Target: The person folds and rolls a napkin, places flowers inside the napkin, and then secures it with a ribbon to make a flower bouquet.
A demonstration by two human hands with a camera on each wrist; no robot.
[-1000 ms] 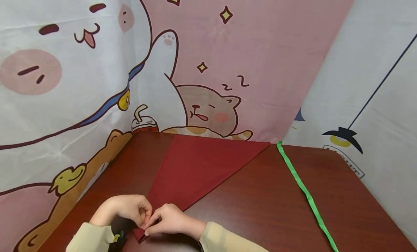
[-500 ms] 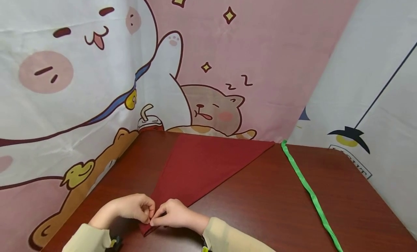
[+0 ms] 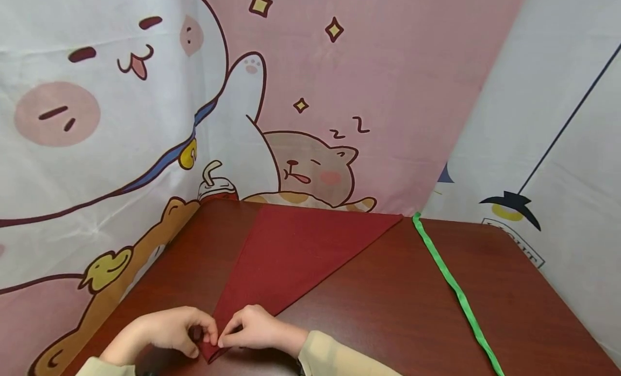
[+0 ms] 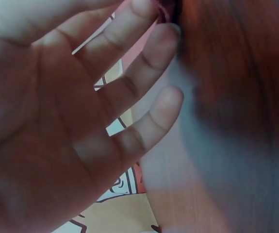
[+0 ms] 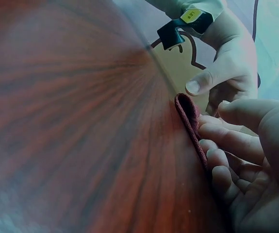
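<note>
A dark red triangular cloth (image 3: 296,257) lies over the table, its near tip folded back on itself. My right hand (image 3: 254,327) holds the fold, fingertips bent down onto it, as the right wrist view also shows around the folded cloth (image 5: 190,116). On the left side of the tip, my left hand (image 3: 170,330) has its fingertips touching the cloth and its thumb held apart. Fingers of the left hand (image 4: 81,97) are spread and mostly straight in the left wrist view, with a bit of cloth (image 4: 167,8) at the fingertips.
A bright green ribbon (image 3: 458,292) runs along the right part of the brown table (image 3: 388,311). Behind the table and at its left hangs a cartoon-printed curtain (image 3: 388,95). A dark wrist device (image 5: 178,31) is strapped to the left wrist.
My left thumb and fingers have parted from their pinch, and that hand has shifted slightly left. The right hand stays at the folded tip. The head view has swung a little.
</note>
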